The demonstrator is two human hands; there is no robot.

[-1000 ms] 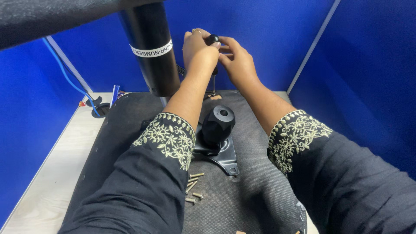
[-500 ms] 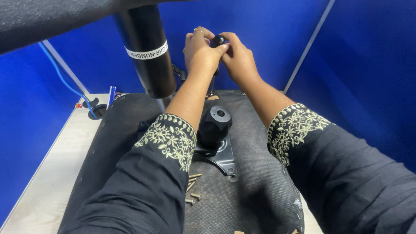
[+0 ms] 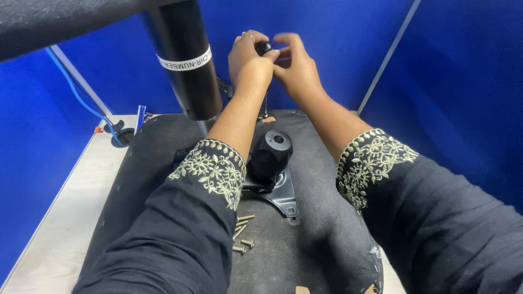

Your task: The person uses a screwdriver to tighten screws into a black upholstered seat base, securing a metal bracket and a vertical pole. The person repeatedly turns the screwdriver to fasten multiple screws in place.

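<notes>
Left hand (image 3: 248,62) is clamped on the black knob (image 3: 264,47) of an upright rod (image 3: 266,103); right hand (image 3: 297,68), fingers spread, touches it at 3 o'clock.

Blue walls (image 3: 338,49) close in on 3 sides, with a grey post (image 3: 388,57) running up the right corner. A pale wooden table (image 3: 60,218) lies below. A blue cable (image 3: 81,95) hangs at left.
</notes>
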